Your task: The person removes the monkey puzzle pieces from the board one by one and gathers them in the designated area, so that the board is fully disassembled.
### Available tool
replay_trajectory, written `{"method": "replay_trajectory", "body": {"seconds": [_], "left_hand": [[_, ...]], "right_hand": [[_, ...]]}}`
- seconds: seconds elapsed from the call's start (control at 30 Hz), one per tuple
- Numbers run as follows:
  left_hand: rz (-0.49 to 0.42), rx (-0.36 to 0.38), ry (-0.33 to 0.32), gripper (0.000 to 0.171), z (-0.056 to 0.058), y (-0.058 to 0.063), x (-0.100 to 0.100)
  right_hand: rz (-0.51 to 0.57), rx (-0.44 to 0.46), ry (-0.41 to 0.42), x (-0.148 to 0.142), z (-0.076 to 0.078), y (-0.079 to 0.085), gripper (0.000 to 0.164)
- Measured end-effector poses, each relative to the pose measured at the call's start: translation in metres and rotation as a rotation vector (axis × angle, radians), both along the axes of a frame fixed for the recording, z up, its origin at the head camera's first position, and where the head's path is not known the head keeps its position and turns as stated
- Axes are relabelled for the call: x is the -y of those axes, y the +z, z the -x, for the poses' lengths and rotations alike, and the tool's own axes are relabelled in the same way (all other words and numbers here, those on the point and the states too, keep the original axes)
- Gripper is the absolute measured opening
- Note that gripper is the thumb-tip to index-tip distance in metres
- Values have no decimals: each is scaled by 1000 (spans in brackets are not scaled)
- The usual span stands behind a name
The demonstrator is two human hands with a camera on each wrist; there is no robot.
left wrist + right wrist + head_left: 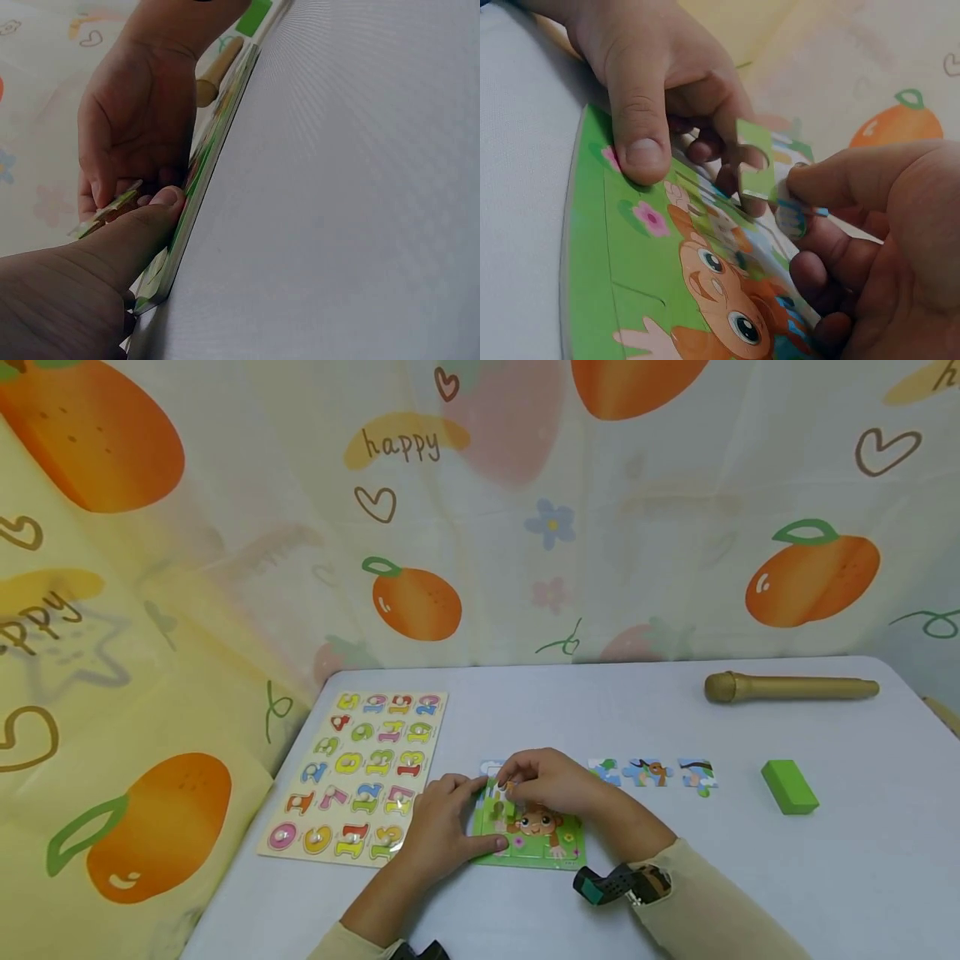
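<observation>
A monkey jigsaw puzzle board (525, 852) with a green border lies on the white table. My left hand (441, 827) holds it at the left side, the thumb (641, 142) resting on its face and the fingers curled by the far edge. Above the board, my right hand (558, 785) pinches a jigsaw piece (759, 161) between thumb and fingers. This piece is green and white with a rounded notch and is tilted up off the board. The monkey's face (724, 296) shows on the board; its upper part is hidden by the right hand in the head view.
Several loose jigsaw pieces (648, 772) lie in a row right of the board. A number peg board (348, 781) is on the left. Farther right are a green block (790, 787) and a gold microphone-shaped stick (791, 687). A patterned curtain (510, 527) hangs behind the table.
</observation>
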State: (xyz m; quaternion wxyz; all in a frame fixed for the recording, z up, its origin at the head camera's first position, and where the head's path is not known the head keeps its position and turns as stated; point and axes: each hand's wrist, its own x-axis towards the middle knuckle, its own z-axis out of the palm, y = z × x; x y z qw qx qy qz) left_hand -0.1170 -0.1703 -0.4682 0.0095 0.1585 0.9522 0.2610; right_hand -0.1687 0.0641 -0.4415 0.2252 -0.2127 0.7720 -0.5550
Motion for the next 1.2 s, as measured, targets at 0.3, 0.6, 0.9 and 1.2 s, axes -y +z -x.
{"method": "replay_trajectory", "body": {"seconds": [0.3, 0.6, 0.9, 1.2], "left_hand": [[11, -5, 0, 89, 0, 2, -2], [14, -4, 6, 90, -1, 1, -2], [10, -2, 19, 93, -1, -2, 0], [-12, -8, 19, 91, -2, 0, -3]], "right_hand": [[23, -8, -18, -9, 0, 10, 20], [41, 10, -35, -31, -7, 14, 17], [-51, -9, -117, -71, -15, 26, 16], [-196, -29, -223, -107, -29, 31, 15]]}}
